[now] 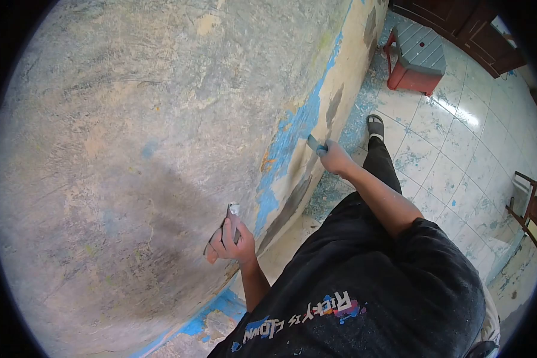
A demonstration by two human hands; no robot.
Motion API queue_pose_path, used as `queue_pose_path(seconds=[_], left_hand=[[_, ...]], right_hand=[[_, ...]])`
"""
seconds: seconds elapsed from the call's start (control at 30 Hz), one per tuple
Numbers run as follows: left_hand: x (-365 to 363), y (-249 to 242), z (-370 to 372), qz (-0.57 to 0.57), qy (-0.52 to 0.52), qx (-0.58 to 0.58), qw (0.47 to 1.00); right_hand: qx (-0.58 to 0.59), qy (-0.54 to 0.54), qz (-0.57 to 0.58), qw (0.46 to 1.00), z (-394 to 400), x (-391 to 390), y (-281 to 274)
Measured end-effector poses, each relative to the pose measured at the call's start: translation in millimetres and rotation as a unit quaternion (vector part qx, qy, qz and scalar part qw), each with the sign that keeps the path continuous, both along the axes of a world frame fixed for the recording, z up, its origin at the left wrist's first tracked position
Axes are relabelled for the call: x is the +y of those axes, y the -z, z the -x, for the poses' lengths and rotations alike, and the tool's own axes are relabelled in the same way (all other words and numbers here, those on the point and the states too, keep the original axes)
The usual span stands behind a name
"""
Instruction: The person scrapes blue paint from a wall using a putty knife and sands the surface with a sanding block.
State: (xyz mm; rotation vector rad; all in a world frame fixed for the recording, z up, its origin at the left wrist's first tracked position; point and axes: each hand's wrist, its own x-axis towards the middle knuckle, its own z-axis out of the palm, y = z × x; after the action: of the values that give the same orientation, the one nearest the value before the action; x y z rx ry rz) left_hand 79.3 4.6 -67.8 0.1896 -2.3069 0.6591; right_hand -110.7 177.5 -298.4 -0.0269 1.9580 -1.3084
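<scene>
My right hand (335, 159) is closed around a scraper (314, 142). The scraper's flat blade points at the wall, overlapping a strip of bright blue paint (301, 128) beside cream patches. Lower and to the left, the fingers of my left hand (231, 241) are wrapped around a dark, narrow tool (233, 210) with a pale-smeared tip; I cannot tell its exact kind. That hand is in front of the wall (131, 119), which is mottled grey and beige with a rough, scraped surface.
On the floor a red and grey step stool (417, 56) stands by the wall, near dark wooden cabinets (471, 30). Blue paint flakes (364, 113) litter the white tiles (441, 140) around my sandalled foot (375, 125). A wooden chair (528, 212) stands at the right edge.
</scene>
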Motion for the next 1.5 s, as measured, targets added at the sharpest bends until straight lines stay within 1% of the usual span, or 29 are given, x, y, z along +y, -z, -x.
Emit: queue_pose_path(seconds=[0.1, 0.17, 0.27, 0.3, 0.37, 0.47, 0.57, 0.67, 0.77, 0.87, 0.97, 1.07, 1.17, 1.3, 1.37, 1.4, 1.47, 1.5], left_hand=[[-10.6, 14.8, -4.9, -0.044, 0.001, 0.045, 0.998], [-9.6, 12.2, -5.5, -0.044, 0.009, 0.035, 0.998], [-4.6, 4.3, -1.2, -0.017, -0.002, 0.028, 0.999], [-3.0, 4.5, 0.0, -0.007, -0.008, 0.028, 1.000], [-9.3, 13.0, -4.6, -0.027, -0.009, 0.033, 0.999], [-6.9, 10.4, -5.6, -0.034, -0.006, 0.030, 0.999], [-6.3, 8.4, -5.6, -0.027, -0.017, 0.028, 0.999], [-9.2, 13.1, -5.4, -0.027, -0.014, 0.031, 0.999], [-8.3, 12.0, -7.1, -0.031, -0.009, 0.034, 0.999], [-4.2, 7.5, -4.4, -0.028, -0.018, 0.031, 0.999], [-7.9, 13.6, -2.2, -0.040, -0.016, 0.042, 0.998], [-6.9, 11.8, -5.8, -0.043, -0.011, 0.034, 0.998], [-4.0, 7.7, -2.3, -0.028, -0.017, 0.030, 0.999], [-2.9, 5.3, -2.0, -0.015, -0.013, 0.021, 1.000], [-6.2, 9.9, -4.9, -0.047, 0.003, 0.028, 0.999], [-6.8, 10.7, -3.2, -0.062, 0.011, 0.033, 0.997], [-4.5, 8.9, -1.9, -0.050, 0.003, 0.030, 0.998], [-3.0, 7.5, -2.2, -0.045, -0.001, 0.027, 0.999]], right_hand=[[0.010, -0.002, -0.022, 1.000, 6.5, 1.4, 10.6], [0.018, -0.001, -0.038, 0.999, 7.4, -5.1, 23.7], [0.001, 0.004, 0.007, 1.000, 8.8, 3.8, -18.8], [-0.001, 0.009, 0.002, 1.000, 8.4, 2.1, -13.2], [-0.001, 0.020, -0.009, 1.000, 9.4, -1.7, 7.2], [0.004, 0.013, -0.023, 1.000, 9.5, -6.3, 26.5], [0.008, 0.006, -0.001, 1.000, 10.2, 1.2, -13.8], [-0.033, 0.034, -0.006, 0.999, 13.9, -4.2, 5.5], [-0.022, 0.031, -0.028, 0.999, 17.0, -5.6, 17.6], [0.039, 0.032, 0.000, 0.999, 10.8, -2.1, 3.6], [0.006, 0.030, -0.009, 0.999, 16.4, 2.9, -3.0], [-0.041, 0.041, 0.001, 0.998, 19.1, 0.8, 16.3], [0.046, 0.031, 0.002, 0.998, 13.2, 2.2, 1.7], [-0.029, 0.033, -0.001, 0.999, 21.1, 4.1, 0.6], [-0.050, 0.021, -0.016, 0.998, 24.6, 1.9, 10.1], [-0.023, 0.023, -0.017, 0.999, 24.3, 0.6, 11.7], [0.027, 0.025, -0.018, 0.999, 16.6, -1.5, 15.7], [0.012, 0.027, -0.017, 0.999, 16.4, -2.5, 11.4]])
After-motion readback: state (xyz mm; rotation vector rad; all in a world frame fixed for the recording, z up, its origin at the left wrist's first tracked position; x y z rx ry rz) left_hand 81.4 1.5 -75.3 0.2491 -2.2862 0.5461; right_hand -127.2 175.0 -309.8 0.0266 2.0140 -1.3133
